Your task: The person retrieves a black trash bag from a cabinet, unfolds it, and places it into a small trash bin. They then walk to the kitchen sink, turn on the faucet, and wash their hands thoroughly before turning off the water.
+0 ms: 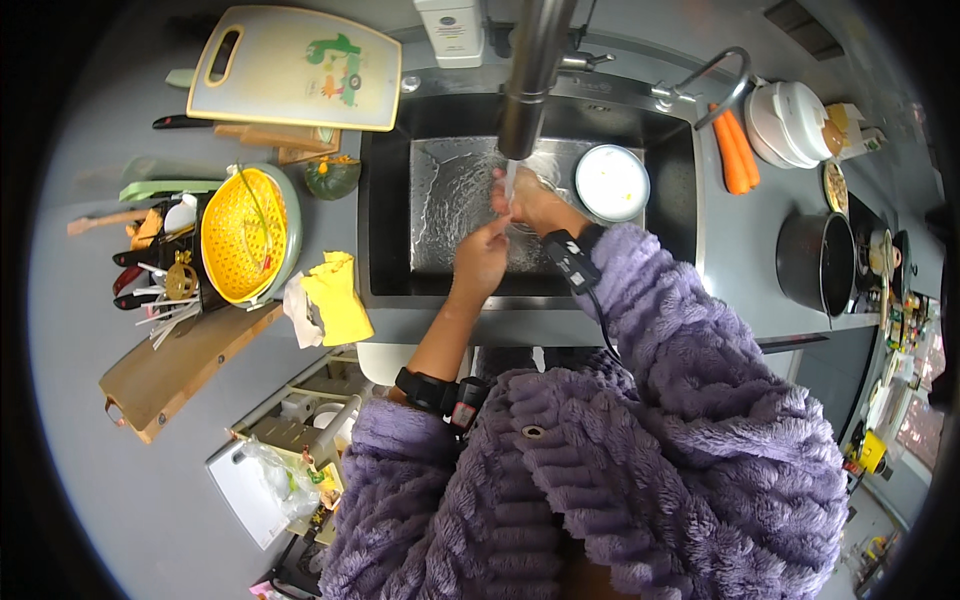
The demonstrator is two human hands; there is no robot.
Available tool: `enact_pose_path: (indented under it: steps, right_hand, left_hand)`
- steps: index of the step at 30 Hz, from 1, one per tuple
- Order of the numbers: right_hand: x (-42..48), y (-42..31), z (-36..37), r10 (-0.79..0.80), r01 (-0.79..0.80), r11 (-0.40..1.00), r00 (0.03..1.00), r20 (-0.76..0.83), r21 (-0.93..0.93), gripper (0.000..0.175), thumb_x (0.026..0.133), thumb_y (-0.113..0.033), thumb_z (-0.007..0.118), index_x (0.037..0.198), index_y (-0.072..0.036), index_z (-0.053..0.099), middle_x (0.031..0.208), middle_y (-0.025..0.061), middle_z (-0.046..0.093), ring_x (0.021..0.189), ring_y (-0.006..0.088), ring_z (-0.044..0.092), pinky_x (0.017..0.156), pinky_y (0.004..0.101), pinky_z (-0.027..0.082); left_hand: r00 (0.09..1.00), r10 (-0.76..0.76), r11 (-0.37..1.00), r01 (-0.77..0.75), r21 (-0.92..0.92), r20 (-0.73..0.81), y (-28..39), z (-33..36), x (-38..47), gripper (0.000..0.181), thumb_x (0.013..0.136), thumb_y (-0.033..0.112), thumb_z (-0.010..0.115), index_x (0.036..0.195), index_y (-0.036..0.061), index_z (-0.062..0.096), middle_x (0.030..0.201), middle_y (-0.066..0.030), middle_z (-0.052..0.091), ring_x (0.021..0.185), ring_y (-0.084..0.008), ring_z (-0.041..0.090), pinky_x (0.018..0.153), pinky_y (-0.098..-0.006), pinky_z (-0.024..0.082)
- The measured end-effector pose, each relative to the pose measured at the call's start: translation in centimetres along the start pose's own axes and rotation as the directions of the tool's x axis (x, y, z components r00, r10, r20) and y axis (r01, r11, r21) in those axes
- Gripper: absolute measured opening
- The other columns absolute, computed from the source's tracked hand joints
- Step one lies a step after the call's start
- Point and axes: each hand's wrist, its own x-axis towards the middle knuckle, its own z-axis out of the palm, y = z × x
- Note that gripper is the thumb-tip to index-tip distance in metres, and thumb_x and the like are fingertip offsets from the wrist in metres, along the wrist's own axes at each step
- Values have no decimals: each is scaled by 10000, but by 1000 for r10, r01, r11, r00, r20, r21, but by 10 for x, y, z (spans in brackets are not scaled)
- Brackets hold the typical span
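Water runs from the faucet onto my hands over the stainless steel sink. My right hand is in the stream with its fingers bent. Just below it, my left hand reaches up, its fingertips meeting the right hand's fingers. Whether anything small is between the fingers cannot be made out. To the right of my hands, a round white dish with small yellow bits on it sits in the sink. Splashing water spreads over the sink's bottom.
Left of the sink are a yellow colander, a green squash, a yellow cloth and a cutting board. Carrots, a white lidded pot and a dark pot stand to the right. A white bottle is behind.
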Motion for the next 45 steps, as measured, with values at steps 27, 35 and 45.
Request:
enact_pose_path:
  steps: [27, 35, 45]
  right_hand:
    - [-158, 28, 11, -246, 251, 967, 964, 98, -43, 192, 919, -131, 498, 1050, 2, 545, 914, 49, 598, 812, 162, 581, 769, 296, 469]
    - [-113, 47, 14, -166, 152, 962, 985, 41, 225, 373, 758, -253, 661, 1008, -19, 514, 796, 129, 560, 763, 269, 571, 722, 411, 480]
    - [-21, 48, -6, -90, -1, 957, 949, 302, 289, 382, 864, -440, 562, 869, -59, 578, 743, 86, 597, 727, 260, 587, 723, 412, 505]
  left_hand:
    - [969, 243, 729, -157, 666, -37, 11, 55, 155, 380, 880, 345, 520, 1164, 95, 556, 1112, -126, 580, 990, -287, 582, 826, -454, 451]
    - [984, 62, 985, -34, 166, -167, 12, 78, 129, 355, 787, -46, 472, 1072, 101, 625, 1085, -106, 607, 1055, -244, 558, 902, -371, 434]
    - [904, -428, -89, -18, -996, 22, -30, 34, 75, 155, 834, -112, 461, 908, 24, 465, 1143, -162, 531, 1128, -287, 498, 1019, -341, 409]
